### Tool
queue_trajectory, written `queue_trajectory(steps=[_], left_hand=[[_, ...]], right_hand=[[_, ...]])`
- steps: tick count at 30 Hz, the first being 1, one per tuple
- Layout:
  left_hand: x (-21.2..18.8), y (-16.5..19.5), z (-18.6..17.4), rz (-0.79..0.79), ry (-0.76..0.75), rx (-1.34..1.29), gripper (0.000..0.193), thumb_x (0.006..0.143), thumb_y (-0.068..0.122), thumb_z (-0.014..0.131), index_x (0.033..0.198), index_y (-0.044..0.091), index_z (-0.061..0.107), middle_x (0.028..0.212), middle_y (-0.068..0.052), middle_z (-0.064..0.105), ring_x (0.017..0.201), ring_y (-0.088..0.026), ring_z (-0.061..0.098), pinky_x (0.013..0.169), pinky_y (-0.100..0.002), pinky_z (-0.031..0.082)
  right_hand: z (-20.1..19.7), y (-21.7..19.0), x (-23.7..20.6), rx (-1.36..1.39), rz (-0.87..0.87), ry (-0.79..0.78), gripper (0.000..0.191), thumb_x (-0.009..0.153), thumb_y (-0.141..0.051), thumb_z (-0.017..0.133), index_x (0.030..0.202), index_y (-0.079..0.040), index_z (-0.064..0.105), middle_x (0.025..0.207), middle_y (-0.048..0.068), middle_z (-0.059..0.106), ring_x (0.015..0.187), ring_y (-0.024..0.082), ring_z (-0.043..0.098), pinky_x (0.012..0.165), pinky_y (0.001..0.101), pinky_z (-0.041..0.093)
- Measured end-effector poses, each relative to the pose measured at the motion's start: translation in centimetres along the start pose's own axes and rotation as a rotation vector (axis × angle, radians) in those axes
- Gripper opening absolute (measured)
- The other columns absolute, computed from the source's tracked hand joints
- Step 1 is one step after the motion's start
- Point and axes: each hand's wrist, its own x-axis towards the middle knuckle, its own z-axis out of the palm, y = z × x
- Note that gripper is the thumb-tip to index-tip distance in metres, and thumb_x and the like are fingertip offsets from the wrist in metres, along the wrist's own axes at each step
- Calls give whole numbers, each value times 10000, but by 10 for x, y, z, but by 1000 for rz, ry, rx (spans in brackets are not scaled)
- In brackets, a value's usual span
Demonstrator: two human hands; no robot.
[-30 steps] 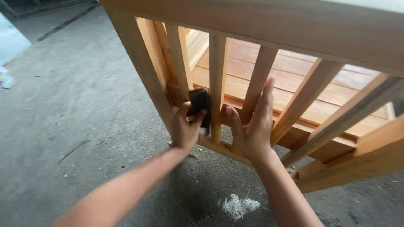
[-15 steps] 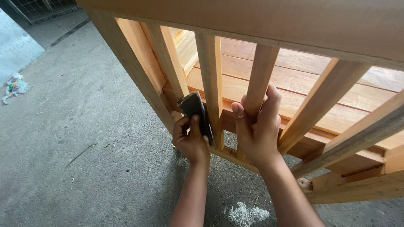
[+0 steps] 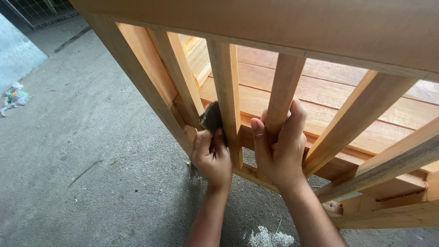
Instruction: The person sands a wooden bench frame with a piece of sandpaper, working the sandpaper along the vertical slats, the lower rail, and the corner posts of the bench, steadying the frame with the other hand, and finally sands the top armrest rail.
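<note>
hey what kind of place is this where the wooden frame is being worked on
Probably a woodworking yard or an open workshop floor. A bare wooden slatted frame stands on rough concrete ground, the left hand presses a dark sanding piece against a slat, and pale dust lies on the ground.

left hand [image 3: 211, 158]: sandpaper [image 3: 212, 118] now against the slat's [image 3: 227, 98] side | right hand [image 3: 278, 145]: grip closed round next slat [image 3: 282, 91]

Woodworking workshop or carpentry yard, semi-outdoor. Evidence: unfinished bare-timber slatted frame [image 3: 283, 59] standing directly on rough concrete floor [image 3: 91, 151]; pale sawdust pile [image 3: 270, 238] on floor beside frame; dark abrasive pad [image 3: 212, 118] pressed against slat; wire mesh fencing [image 3: 41, 9] at far edge; crumpled litter [image 3: 14, 97] on ground.
</note>
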Motion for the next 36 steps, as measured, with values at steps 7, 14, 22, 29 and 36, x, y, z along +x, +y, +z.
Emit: queue_trajectory(steps=[7, 14, 22, 29, 36], left_hand=[[-23, 4, -4, 9, -111, -35, 151, 1080, 23, 563, 931, -5, 567, 863, -45, 550, 765, -128, 553, 645, -340, 430], [-21, -33, -11, -178, -166, -341, 129, 1006, 87, 662, 961, -33, 655, 894, 14, 594, 779, -51, 534, 642, -242, 457], [-25, -45, -5, -396, -183, -436, 206, 1029, 100, 697, 867, 39, 584, 798, 49, 497, 714, -36, 443, 649, -220, 434], [-13, -53, -4, -156, -158, -157, 236, 1012, 67, 706, 845, 46, 540, 768, 25, 488, 679, -63, 451, 600, -245, 377], [-15, -53, -4, -194, -188, -291, 216, 1013, 81, 685, 838, 31, 569, 770, 27, 531, 681, -67, 479, 603, -240, 399]], right_hand=[[-2, 2, 2, -2, -31, -34, 603, 1046, -89, 699, 1468, 21, 283, 965, 89, 666, 790, 128, 704, 667, 260, 566], [-2, 4, 5, 22, -44, -42, 580, 1057, -74, 687, 1468, 2, 285, 935, 72, 646, 749, 104, 662, 643, 244, 540], [-3, 5, 9, 19, -75, -47, 580, 1066, -58, 697, 1483, -15, 297, 956, 67, 632, 783, 111, 629, 690, 246, 522], [0, 7, 10, 85, -42, -50, 587, 1063, -57, 696, 1482, -17, 287, 979, 69, 621, 796, 97, 618, 684, 242, 522], [1, 10, 11, 82, -24, -45, 534, 1048, -58, 695, 1430, -24, 324, 965, 51, 614, 765, 71, 604, 652, 223, 507]])
